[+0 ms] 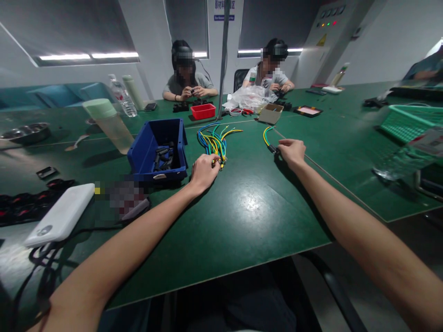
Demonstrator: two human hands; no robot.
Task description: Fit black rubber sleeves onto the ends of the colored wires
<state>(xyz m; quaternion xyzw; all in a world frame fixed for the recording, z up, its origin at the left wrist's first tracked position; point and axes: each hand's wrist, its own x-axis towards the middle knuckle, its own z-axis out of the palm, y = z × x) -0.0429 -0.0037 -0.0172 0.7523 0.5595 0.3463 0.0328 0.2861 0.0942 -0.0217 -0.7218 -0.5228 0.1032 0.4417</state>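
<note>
My left hand (205, 173) is at the near end of a loose bundle of blue, green and yellow wires (215, 142), its fingers pinched on the ends where small metal terminals show. How many wires it grips is hidden. To the right, my right hand (292, 154) has its fingertips closed at the end of a short yellow and green wire piece (267, 136) with a black sleeve. This piece lies at or just above the table, curving away from me. Left of the bundle stands a blue bin (157, 150) containing several black sleeves (164, 157).
A white power bank (60, 214) with black cables lies at the left, near a green-lidded bottle (109, 127). Across the green table (249, 240) two people handle small black parts, behind a red tray (203, 111), plastic bags and a cardboard box (270, 114). A green basket (410, 122) stands right.
</note>
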